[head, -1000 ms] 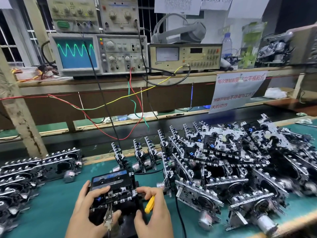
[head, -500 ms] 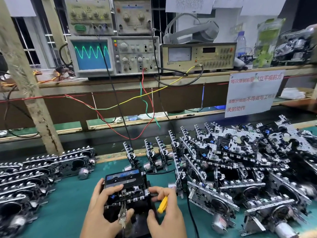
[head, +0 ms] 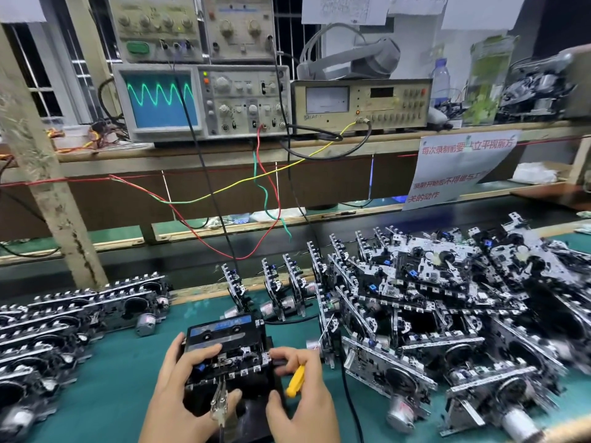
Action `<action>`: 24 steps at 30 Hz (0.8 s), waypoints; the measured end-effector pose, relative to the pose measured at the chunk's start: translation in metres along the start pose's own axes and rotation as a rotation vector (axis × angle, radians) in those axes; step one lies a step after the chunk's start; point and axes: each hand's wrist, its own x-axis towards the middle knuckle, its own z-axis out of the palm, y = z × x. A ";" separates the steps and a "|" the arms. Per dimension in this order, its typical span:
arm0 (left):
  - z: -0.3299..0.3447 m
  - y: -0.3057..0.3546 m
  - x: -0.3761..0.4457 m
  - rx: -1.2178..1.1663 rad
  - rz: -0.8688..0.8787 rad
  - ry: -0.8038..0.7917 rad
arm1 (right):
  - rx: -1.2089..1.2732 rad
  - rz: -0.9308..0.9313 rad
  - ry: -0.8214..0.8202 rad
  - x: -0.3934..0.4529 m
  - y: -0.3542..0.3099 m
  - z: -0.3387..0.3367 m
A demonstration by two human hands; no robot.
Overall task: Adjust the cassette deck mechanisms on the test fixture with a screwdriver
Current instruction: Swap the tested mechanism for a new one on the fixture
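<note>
A cassette deck mechanism (head: 228, 356) with a dark cassette in it sits on the black test fixture (head: 252, 410) at the bench's near edge. My left hand (head: 179, 388) grips the mechanism's left side, fingers on top and thumb at its front. My right hand (head: 303, 391) holds a yellow-handled screwdriver (head: 295, 380) and touches the mechanism's right side with its fingertips. A metal clip (head: 220, 401) on a cable hangs at the mechanism's front between my hands.
A big pile of deck mechanisms (head: 447, 314) fills the right of the green mat (head: 121, 388); rows of others (head: 64, 318) lie at the left. On the shelf an oscilloscope (head: 198, 100) shows a green sine wave beside a meter unit (head: 361, 102). Wires hang down to the fixture.
The view has shifted so the bench and instruments sit further right in the frame. Both hands stay on the mechanism in the same grip.
</note>
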 end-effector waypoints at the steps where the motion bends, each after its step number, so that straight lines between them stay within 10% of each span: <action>1: 0.000 0.000 0.000 0.000 0.000 -0.002 | 0.000 -0.003 -0.005 0.000 0.000 0.000; 15: -0.044 0.013 0.010 0.097 -0.003 -0.372 | -0.258 -0.295 -0.231 0.037 -0.022 -0.004; 24: -0.042 0.036 0.045 0.264 0.115 -0.334 | -0.320 -0.330 -0.191 0.049 -0.020 0.000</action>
